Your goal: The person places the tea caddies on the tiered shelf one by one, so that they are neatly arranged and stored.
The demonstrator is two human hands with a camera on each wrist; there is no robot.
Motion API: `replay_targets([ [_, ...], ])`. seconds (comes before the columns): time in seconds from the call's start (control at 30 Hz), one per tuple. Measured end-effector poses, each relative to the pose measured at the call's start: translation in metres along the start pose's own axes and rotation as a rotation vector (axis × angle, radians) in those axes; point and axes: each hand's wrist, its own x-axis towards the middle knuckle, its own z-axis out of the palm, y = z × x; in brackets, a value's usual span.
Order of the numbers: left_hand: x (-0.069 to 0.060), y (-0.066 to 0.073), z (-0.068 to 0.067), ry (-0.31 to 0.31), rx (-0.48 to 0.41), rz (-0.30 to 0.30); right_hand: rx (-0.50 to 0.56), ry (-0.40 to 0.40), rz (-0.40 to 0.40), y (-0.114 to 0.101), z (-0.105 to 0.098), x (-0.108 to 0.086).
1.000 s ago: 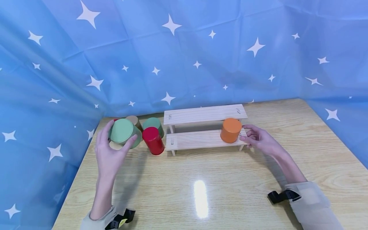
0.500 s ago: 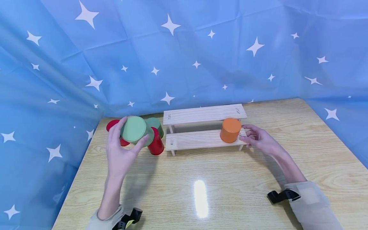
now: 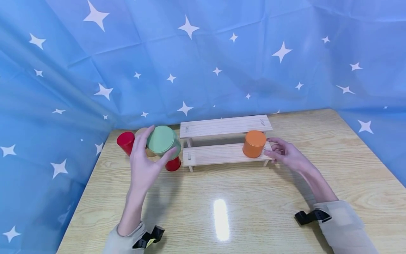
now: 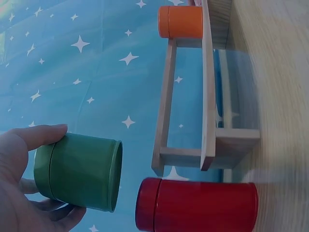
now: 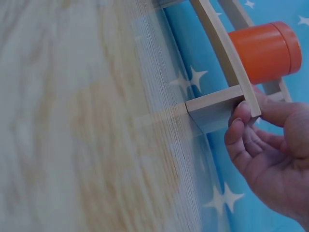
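My left hand holds a green canister between thumb and fingers, raised above the table. In the left wrist view the green canister hangs apart from a tall red canister standing on the table. My right hand is at the right end of the two-tier wooden shelf. Seen from the right wrist, the hand pinches the end of the lower board, thumb above and fingers below. Beside it, an orange canister stands upright on the lower tier.
Another red canister stands at the back left of the wooden table. A tan canister is mostly covered by my left hand. A blue star-printed cloth hangs behind and along the sides.
My left hand has moved right with the green canister, now partly in front of the tall red one, and hides the second green canister. The right hand and shelf have stayed put.
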Motion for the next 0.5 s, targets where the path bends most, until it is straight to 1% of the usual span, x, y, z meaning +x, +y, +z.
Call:
replay_targets([
  [0.13, 0.003, 0.006, 0.007, -0.029, -0.019, -0.009, 0.001, -0.002, 0.001, 0.001, 0.000, 0.000],
  [0.3, 0.006, 0.015, 0.017, -0.074, -0.018, -0.009, -0.004, 0.002, -0.002, 0.001, 0.000, 0.000],
  [0.5, 0.010, 0.020, 0.031, -0.105, -0.026, -0.004, 0.002, 0.001, 0.003, 0.000, 0.000, 0.000],
])
